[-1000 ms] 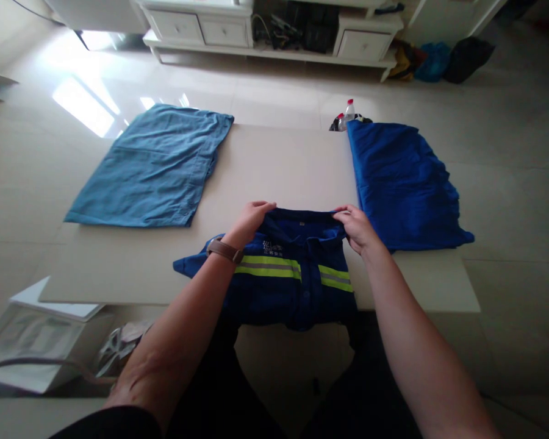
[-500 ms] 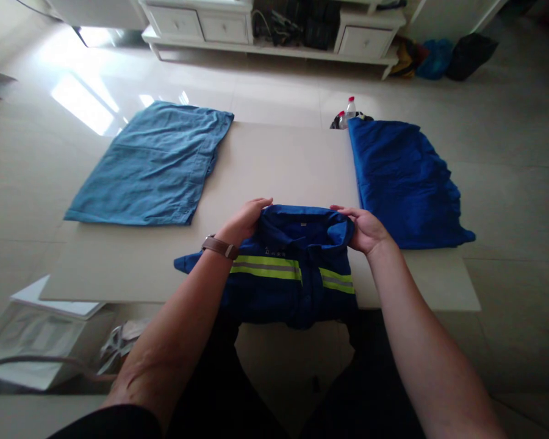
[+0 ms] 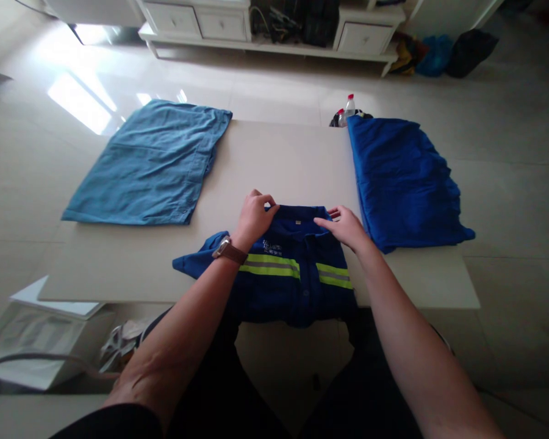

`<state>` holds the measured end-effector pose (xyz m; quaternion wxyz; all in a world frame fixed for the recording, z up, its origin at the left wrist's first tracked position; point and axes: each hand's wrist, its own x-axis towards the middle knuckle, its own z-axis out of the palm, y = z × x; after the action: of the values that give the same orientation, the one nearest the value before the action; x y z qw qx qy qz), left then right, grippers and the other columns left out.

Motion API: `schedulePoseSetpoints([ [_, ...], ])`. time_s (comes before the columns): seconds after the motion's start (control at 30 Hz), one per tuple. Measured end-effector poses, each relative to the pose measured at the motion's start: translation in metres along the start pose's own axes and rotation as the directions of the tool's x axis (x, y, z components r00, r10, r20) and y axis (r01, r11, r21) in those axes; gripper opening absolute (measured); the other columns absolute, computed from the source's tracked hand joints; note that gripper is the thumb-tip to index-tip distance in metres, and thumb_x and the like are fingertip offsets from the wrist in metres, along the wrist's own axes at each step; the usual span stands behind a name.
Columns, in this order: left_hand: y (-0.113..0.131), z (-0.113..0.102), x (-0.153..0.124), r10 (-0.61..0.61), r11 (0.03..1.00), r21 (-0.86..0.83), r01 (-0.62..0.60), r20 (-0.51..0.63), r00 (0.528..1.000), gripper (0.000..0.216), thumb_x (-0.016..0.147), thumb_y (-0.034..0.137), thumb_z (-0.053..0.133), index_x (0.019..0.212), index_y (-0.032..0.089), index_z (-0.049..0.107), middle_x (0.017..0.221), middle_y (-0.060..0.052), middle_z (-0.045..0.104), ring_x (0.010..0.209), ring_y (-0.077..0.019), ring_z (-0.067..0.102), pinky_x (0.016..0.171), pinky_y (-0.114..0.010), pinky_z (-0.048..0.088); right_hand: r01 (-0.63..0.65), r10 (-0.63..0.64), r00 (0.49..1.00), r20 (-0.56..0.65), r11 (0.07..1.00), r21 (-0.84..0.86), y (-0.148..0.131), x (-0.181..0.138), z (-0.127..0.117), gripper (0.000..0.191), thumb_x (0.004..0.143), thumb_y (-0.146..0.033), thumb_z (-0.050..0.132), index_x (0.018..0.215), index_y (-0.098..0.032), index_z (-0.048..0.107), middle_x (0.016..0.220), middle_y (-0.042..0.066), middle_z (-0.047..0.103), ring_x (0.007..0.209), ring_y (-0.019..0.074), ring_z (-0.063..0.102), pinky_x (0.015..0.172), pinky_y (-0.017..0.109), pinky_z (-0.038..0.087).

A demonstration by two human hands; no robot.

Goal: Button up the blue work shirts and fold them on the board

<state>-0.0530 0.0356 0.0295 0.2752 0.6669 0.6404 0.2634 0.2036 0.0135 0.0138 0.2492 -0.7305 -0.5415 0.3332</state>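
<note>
A dark blue work jacket (image 3: 279, 296) with yellow-green and grey reflective stripes lies at the near edge of the table, its collar away from me. White lettering shows on its chest, and a sleeve sticks out to the left. My left hand (image 3: 256, 216), with a brown-strapped watch above it, pinches the left end of the collar between thumb and fingers. At the collar's right end is my right hand (image 3: 348, 227); its thumb lies over the inside and its fingers pass behind the fabric.
Light blue folded cloth (image 3: 150, 164) lies on the white table (image 3: 283, 158) at the left, bright blue folded cloth (image 3: 402, 183) at the right. Bottles with red caps (image 3: 350, 105) stand beyond the far edge. A white cabinet (image 3: 219, 25) is at the back; a clear box (image 3: 41, 341) sits lower left.
Both hands have come inward along the collar, which now lies flatter and narrower. My left hand has turned into a pinch from above, uncovering more of the chest lettering.
</note>
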Motion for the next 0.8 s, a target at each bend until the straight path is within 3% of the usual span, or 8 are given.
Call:
schedulePoseSetpoints([
  [0.1, 0.006, 0.001, -0.001, -0.022, 1.000, -0.007, 0.021, -0.017, 1.000, 0.014, 0.089, 0.031, 0.066, 0.083, 0.021, 0.074, 0.089, -0.008, 0.069, 0.090, -0.0219, 0.060, 0.091, -0.036, 0.047, 0.041, -0.061, 0.996, -0.070, 0.966, -0.256, 0.000, -0.001, -0.002, 0.011, 0.075, -0.026, 0.071, 0.084, -0.019, 0.069, 0.093, 0.009, 0.071, 0.095, 0.0259, 0.067, 0.093, 0.040, 0.051],
  [0.17, 0.007, 0.000, -0.001, -0.064, 0.997, -0.044, 0.063, -0.025, 0.998, 0.015, 0.089, 0.032, 0.065, 0.085, 0.021, 0.074, 0.084, -0.007, 0.071, 0.081, -0.0199, 0.061, 0.082, -0.034, 0.048, 0.030, -0.060, 0.992, -0.111, 0.966, -0.257, 0.000, 0.001, -0.005, 0.010, 0.076, -0.022, 0.062, 0.081, -0.020, 0.070, 0.087, 0.009, 0.072, 0.093, 0.0267, 0.068, 0.092, 0.040, 0.051],
  [0.27, 0.004, 0.001, 0.001, -0.130, 0.985, -0.123, 0.124, -0.036, 0.991, 0.013, 0.088, 0.028, 0.064, 0.088, 0.019, 0.073, 0.080, -0.005, 0.071, 0.073, -0.0170, 0.061, 0.072, -0.030, 0.046, -0.044, 0.047, 0.991, -0.127, 0.999, 0.026, -0.002, 0.005, -0.006, 0.011, 0.073, -0.023, 0.061, 0.082, -0.021, 0.067, 0.081, 0.005, 0.070, 0.079, 0.0224, 0.067, 0.077, 0.035, 0.054],
  [0.37, -0.001, 0.003, 0.005, -0.162, 0.959, -0.240, 0.151, -0.024, 0.987, 0.014, 0.088, 0.026, 0.062, 0.096, 0.018, 0.070, 0.081, -0.005, 0.072, 0.072, -0.0154, 0.062, 0.069, -0.028, 0.047, -0.194, 0.224, 0.974, -0.029, 0.894, 0.403, -0.007, 0.006, -0.006, 0.023, 0.067, -0.021, 0.060, 0.090, -0.022, 0.060, 0.076, -0.002, 0.064, 0.063, 0.0155, 0.061, 0.058, 0.026, 0.049],
  [0.5, -0.007, 0.005, 0.006, -0.112, 0.959, -0.259, 0.120, 0.044, 0.993, 0.025, 0.085, 0.029, 0.065, 0.107, 0.017, 0.065, 0.106, -0.011, 0.073, 0.094, -0.0195, 0.067, 0.084, -0.031, 0.052, -0.280, 0.269, 0.958, 0.104, 0.782, 0.556, -0.009, 0.005, -0.007, 0.029, 0.068, -0.022, 0.058, 0.097, -0.025, 0.054, 0.075, -0.004, 0.061, 0.062, 0.0136, 0.060, 0.054, 0.022, 0.045],
  [0.67, -0.017, 0.001, 0.006, -0.173, 0.977, -0.084, 0.194, 0.209, 0.963, 0.050, 0.080, 0.030, 0.064, 0.128, 0.015, 0.059, 0.127, -0.019, 0.067, 0.110, -0.0282, 0.064, 0.089, -0.039, 0.052, -0.147, 0.117, 0.988, 0.105, 0.926, 0.348, 0.008, 0.011, -0.007, 0.029, 0.074, -0.023, 0.059, 0.103, -0.022, 0.060, 0.096, 0.005, 0.070, 0.085, 0.0176, 0.065, 0.067, 0.025, 0.050],
  [0.73, -0.022, -0.002, 0.007, -0.190, 0.973, -0.069, 0.220, 0.298, 0.935, 0.055, 0.080, 0.030, 0.061, 0.133, 0.015, 0.057, 0.125, -0.019, 0.068, 0.107, -0.0287, 0.066, 0.086, -0.039, 0.053, -0.142, 0.126, 0.988, 0.092, 0.969, 0.204, 0.015, 0.013, -0.006, 0.032, 0.072, -0.018, 0.064, 0.104, -0.020, 0.062, 0.103, 0.008, 0.071, 0.087, 0.0177, 0.065, 0.071, 0.026, 0.051],
  [0.8, -0.028, -0.005, 0.007, -0.214, 0.968, -0.037, 0.248, 0.390, 0.896, 0.062, 0.078, 0.025, 0.057, 0.140, 0.014, 0.054, 0.120, -0.018, 0.071, 0.103, -0.0284, 0.068, 0.084, -0.038, 0.053, -0.202, 0.171, 0.968, 0.186, 0.966, 0.161, 0.018, 0.012, -0.004, 0.041, 0.073, -0.016, 0.069, 0.113, -0.018, 0.062, 0.107, 0.009, 0.072, 0.086, 0.0178, 0.066, 0.074, 0.027, 0.053],
])
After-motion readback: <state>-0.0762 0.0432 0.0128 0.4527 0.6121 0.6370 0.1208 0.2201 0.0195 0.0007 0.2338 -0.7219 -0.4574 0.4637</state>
